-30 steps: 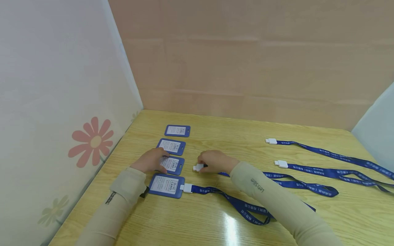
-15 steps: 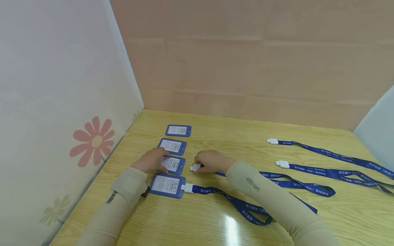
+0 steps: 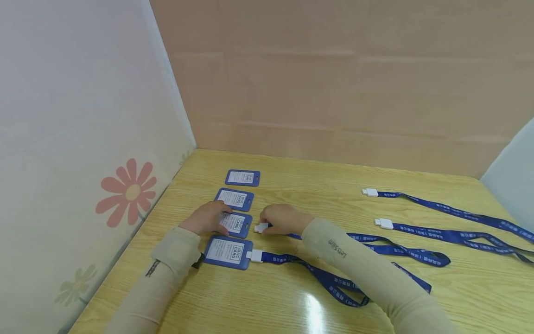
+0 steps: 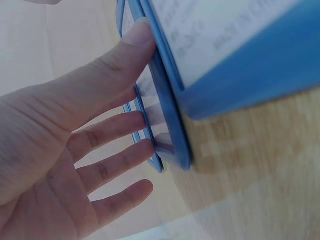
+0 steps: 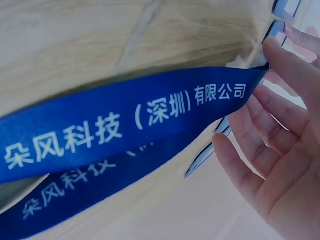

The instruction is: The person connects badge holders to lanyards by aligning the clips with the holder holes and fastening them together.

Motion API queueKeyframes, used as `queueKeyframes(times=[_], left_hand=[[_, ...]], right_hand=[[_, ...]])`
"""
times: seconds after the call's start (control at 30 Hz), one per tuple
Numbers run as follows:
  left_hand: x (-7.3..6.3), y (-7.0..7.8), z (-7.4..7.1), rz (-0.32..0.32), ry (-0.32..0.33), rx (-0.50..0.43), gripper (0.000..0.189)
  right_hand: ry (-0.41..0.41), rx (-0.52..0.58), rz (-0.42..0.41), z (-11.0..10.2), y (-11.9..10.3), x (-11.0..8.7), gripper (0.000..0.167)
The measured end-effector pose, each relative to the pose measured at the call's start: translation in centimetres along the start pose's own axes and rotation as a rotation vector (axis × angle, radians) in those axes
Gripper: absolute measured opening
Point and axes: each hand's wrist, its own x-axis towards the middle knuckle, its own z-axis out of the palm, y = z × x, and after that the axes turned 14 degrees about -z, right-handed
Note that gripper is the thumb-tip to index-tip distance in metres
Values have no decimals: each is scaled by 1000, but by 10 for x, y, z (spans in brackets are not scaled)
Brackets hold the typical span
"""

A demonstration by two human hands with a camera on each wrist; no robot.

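A column of blue ID card holders lies on the left of the table. My left hand [image 3: 204, 217] holds the second-nearest card holder [image 3: 240, 225] by its edges, thumb on the near side and fingers at the far side. Just right of its slotted end, my right hand [image 3: 284, 219] pinches a blue lanyard [image 5: 125, 120] by its white clip [image 3: 261, 228]. The clip's tip points at the slot, with a small gap between them. Below, the nearest card holder [image 3: 225, 252] has a white clip [image 3: 256, 255] at its slot, joined to another lanyard [image 3: 329, 280].
Two more card holders [image 3: 235, 199] [image 3: 243, 177] lie farther back. To the right, two lanyards with white clips [image 3: 385, 224] [image 3: 370, 192] stretch towards the table's right edge. A flower-patterned wall [image 3: 83, 116] borders the table [image 3: 233, 301] at left, a pinkish-brown wall [image 3: 333, 93] behind.
My right hand has slid left with the lanyard clip, closer to the card holder's slot. My left hand keeps its hold on the card holder.
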Motion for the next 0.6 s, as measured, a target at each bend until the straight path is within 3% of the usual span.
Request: queueKeyframes(times=[0.6], left_hand=[[1, 0, 2, -7, 9, -15, 58]], right_hand=[[7, -29, 13, 2, -8, 13, 22]])
